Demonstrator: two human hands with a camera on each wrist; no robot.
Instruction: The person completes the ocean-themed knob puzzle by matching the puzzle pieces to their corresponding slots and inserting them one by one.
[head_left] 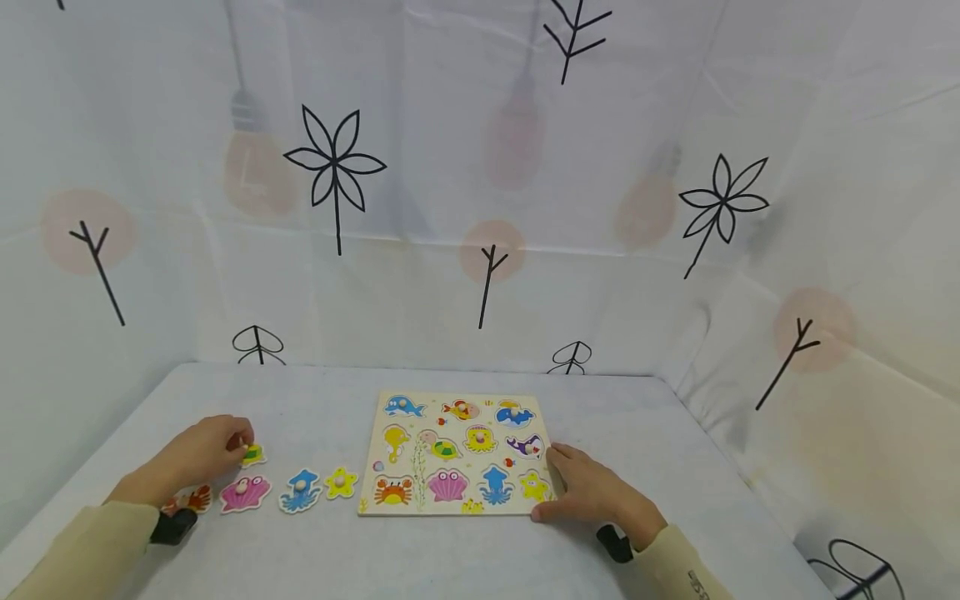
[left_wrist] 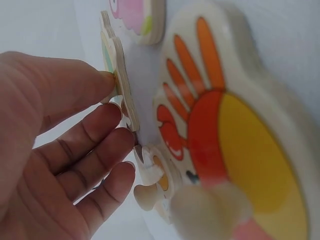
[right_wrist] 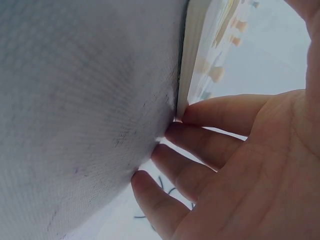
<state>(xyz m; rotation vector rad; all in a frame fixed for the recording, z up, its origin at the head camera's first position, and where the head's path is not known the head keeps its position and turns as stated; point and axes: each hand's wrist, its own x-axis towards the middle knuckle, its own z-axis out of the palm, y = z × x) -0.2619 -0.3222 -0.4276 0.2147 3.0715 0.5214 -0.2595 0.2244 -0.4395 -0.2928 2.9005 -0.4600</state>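
Note:
My left hand (head_left: 201, 450) pinches a small green and yellow puzzle piece (head_left: 253, 455) at the left of the table. In the left wrist view the thumb (left_wrist: 107, 82) lies against this piece, whose knob is hidden. Below that hand are the orange crab piece (head_left: 199, 498), partly covered by the wrist, and the pink shell piece (head_left: 245, 494). My right hand (head_left: 592, 492) rests at the right edge of the wooden puzzle board (head_left: 367, 492). Its fingers touch the board's side and the table, with the thumb near the lower right corner.
A blue squid piece (head_left: 301, 490) and a yellow starfish piece (head_left: 341, 482) lie between the left hand and the board. Knobbed pieces such as the octopus (head_left: 480, 439) sit in the board. A printed white curtain (head_left: 420, 300) hangs behind the white table (head_left: 300, 567).

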